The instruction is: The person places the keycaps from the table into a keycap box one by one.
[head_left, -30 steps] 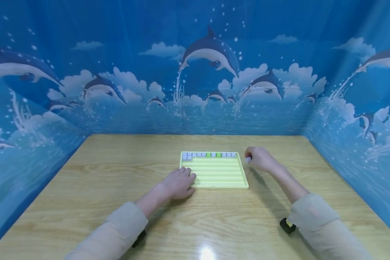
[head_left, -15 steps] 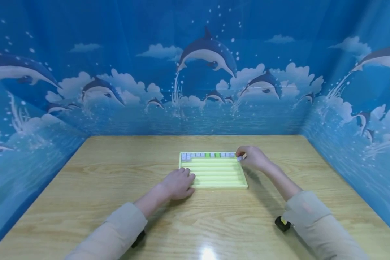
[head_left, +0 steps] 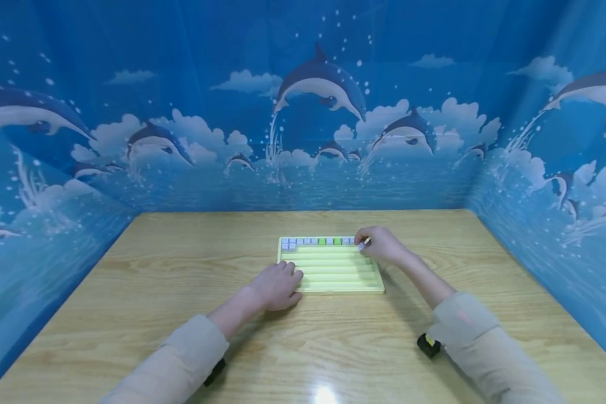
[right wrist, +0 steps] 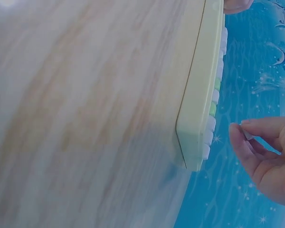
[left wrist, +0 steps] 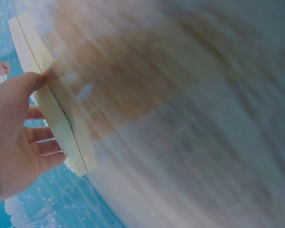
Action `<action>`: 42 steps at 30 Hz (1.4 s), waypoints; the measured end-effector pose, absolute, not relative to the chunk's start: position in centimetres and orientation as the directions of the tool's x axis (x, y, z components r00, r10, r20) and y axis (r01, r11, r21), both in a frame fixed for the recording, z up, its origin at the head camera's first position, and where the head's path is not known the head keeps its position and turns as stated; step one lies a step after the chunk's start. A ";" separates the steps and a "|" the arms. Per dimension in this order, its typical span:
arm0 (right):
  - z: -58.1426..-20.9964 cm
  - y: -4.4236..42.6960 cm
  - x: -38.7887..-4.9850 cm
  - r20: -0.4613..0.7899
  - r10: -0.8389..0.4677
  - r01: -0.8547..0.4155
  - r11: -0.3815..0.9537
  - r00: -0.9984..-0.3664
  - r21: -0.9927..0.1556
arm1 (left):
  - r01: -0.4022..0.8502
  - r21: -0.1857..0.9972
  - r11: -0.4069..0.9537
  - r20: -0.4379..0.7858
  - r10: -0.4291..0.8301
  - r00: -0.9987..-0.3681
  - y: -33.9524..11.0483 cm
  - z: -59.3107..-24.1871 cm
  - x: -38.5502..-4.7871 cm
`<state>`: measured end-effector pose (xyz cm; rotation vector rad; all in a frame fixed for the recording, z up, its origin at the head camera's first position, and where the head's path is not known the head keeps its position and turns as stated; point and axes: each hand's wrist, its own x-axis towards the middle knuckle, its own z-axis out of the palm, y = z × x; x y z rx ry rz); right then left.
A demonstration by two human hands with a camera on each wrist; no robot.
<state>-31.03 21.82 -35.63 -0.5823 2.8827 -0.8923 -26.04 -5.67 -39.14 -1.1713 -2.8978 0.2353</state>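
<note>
A pale yellow-green keycap tray (head_left: 338, 269) with ridged rows lies mid-table. White and green keycaps (head_left: 322, 241) line its back row, and a couple more white ones sit at the left of the second row. My left hand (head_left: 278, 285) holds the tray's front left corner; in the left wrist view its thumb (left wrist: 32, 81) lies against the front wall while the fingers reach over behind it. Thumb and fingers of my right hand (head_left: 381, 246) pinch a white keycap (head_left: 361, 246) above the tray's back right part. In the right wrist view, the fingers mostly cover this keycap (right wrist: 247, 135).
The wooden table (head_left: 192, 247) extends around the tray. Blue dolphin-print curtains (head_left: 303, 179) rise at its back and both sides. A small black device (head_left: 428, 345) hangs under the right sleeve, another (head_left: 215, 372) under the left.
My right hand, pinching the keycap, has moved left from beside the tray to over its back right part. The left hand stays at the tray's corner.
</note>
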 end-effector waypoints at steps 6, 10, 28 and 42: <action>-35.8 20.4 -31.5 0.064 -0.383 -0.345 0.732 -0.922 -0.588 | 0.695 -0.138 0.706 -0.047 0.696 -0.716 -5.8 -39.1 -25.9; -35.7 19.3 -31.8 0.072 -0.412 -0.368 0.706 -0.908 -0.605 | 0.697 -0.136 0.704 -0.041 0.699 -0.714 -5.8 -39.0 -25.8; -36.0 15.1 -32.6 0.008 -0.554 -0.451 0.668 -0.833 -0.592 | 0.698 -0.173 0.695 -0.018 0.706 -0.708 -5.7 -39.5 -26.2; -36.0 13.3 -33.4 0.030 -0.622 -0.544 0.660 -0.783 -0.517 | 0.694 -0.160 0.702 -0.061 0.695 -0.717 -5.7 -39.2 -26.1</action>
